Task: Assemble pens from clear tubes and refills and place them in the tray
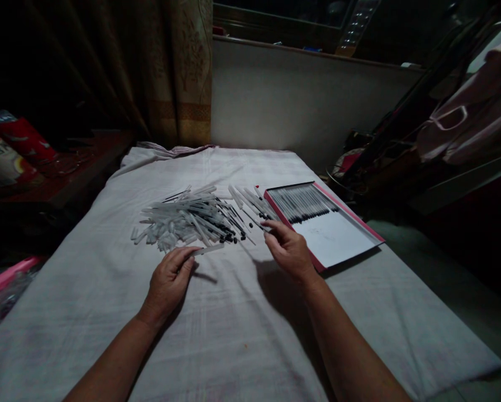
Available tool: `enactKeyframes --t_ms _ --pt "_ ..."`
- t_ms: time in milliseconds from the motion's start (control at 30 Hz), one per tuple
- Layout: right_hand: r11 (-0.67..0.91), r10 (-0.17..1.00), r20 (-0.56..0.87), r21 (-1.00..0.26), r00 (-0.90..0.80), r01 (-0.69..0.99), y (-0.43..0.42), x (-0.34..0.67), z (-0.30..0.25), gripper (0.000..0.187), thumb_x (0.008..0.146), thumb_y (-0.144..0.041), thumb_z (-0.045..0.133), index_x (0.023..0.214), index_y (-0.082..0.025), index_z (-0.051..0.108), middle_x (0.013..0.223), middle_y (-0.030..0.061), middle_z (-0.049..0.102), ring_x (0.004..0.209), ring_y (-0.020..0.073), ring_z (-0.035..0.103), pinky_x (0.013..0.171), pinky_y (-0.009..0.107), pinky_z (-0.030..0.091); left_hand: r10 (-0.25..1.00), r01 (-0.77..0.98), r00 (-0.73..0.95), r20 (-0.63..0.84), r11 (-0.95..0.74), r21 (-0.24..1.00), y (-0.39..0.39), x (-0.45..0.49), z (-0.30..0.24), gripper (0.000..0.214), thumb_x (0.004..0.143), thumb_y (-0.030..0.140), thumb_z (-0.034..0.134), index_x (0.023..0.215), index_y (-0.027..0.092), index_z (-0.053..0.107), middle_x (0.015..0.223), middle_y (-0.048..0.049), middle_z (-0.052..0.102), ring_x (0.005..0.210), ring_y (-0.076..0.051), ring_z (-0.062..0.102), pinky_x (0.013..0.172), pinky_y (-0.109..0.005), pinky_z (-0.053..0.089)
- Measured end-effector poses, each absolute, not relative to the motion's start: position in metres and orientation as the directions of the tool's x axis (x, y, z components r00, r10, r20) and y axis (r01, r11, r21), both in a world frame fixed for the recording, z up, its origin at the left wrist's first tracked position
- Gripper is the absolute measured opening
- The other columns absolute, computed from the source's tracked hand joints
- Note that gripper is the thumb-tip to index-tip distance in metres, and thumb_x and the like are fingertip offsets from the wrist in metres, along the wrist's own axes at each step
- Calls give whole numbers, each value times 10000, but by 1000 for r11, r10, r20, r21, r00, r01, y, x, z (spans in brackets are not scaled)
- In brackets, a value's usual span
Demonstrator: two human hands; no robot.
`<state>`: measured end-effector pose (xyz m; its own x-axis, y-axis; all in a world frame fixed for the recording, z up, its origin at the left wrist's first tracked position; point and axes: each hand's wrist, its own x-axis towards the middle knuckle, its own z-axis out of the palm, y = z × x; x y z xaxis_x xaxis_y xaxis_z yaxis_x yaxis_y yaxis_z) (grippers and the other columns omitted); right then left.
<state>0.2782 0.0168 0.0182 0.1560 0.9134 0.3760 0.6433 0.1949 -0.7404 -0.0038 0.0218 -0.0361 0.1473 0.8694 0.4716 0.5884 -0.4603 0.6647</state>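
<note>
My left hand (168, 283) is closed on a whitish, translucent pen barrel (210, 249), which points to the right just above the cloth. Between the thumb and fingers of my right hand (290, 251) is a thin pen refill (252, 219), its far end slanting up and left. Beyond my left hand lies a loose pile of clear pen parts (187, 215), mixed with dark refills. Small black plugs (234, 240) are scattered at its near right side. A few assembled-looking pens (256, 202) lie between the pile and a shallow red-edged box (353, 211).
Inside the box, a row of pens (303, 202) fills the far part; its white floor shows nearer me. A pale cloth (216, 335) covers the table. At left stand a side table (82, 173) with packages and a pink container (7, 282). A curtain (179, 72) hangs behind.
</note>
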Motion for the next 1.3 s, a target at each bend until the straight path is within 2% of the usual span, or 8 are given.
enactKeyframes --t_ms 67,167,267,333,600,867,1100,1300 --pt "272 899 383 -868 213 415 6 266 9 184 814 -292 605 878 -201 751 784 47 731 680 161 644 622 266 487 881 573 128 456 -441 691 22 -4 -37 270 925 344 521 1054 222 724 1032 -52 747 994 -214 691 904 -344 552" --pt "210 935 228 -973 271 94 -1 255 6 174 759 -333 691 858 -199 741 737 35 715 596 135 596 512 235 438 896 570 87 436 -403 716 21 -5 -39 277 913 365 527 1049 222 723 1045 -58 743 1012 -227 689 924 -366 548" --pt "155 951 106 -976 290 -153 -2 256 10 279 750 -435 729 887 -192 729 686 25 695 529 110 559 433 198 365 907 577 59 416 -371 728 22 -6 -41 278 905 375 531 1043 226 721 1058 -62 738 1025 -239 685 943 -388 541" --pt "143 951 67 -961 301 -236 -2 258 13 333 733 -499 749 847 -187 718 658 19 681 502 95 542 414 181 333 911 586 54 409 -360 726 22 -6 -41 279 903 379 531 1041 226 719 1059 -64 735 1025 -242 683 946 -392 538" --pt "83 966 8 -956 257 -280 -4 261 15 424 672 -578 801 808 -186 709 639 6 660 495 85 527 421 182 342 912 627 88 400 -363 689 20 -5 -37 281 919 384 512 1031 223 713 1042 -63 726 1017 -235 671 951 -377 525" --pt "80 979 37 -974 199 -213 -5 259 11 398 731 -572 753 834 -191 705 658 13 662 500 90 524 432 199 381 891 663 163 424 -417 622 19 -3 -34 258 936 351 499 1029 230 708 1022 -51 733 990 -224 672 921 -353 530" --pt "92 957 27 -973 290 -212 -5 267 13 432 698 -596 763 820 -188 696 644 12 661 490 87 529 420 185 358 861 680 187 472 -460 571 19 -3 -34 243 949 319 495 1048 230 699 1017 -43 734 975 -219 674 908 -343 531" --pt "91 982 52 -972 179 -218 -6 261 11 383 745 -566 749 818 -193 704 648 4 657 496 87 527 454 200 417 828 682 244 504 -516 517 17 -1 -34 227 960 301 503 1062 220 690 1009 -52 735 963 -217 668 889 -344 527"
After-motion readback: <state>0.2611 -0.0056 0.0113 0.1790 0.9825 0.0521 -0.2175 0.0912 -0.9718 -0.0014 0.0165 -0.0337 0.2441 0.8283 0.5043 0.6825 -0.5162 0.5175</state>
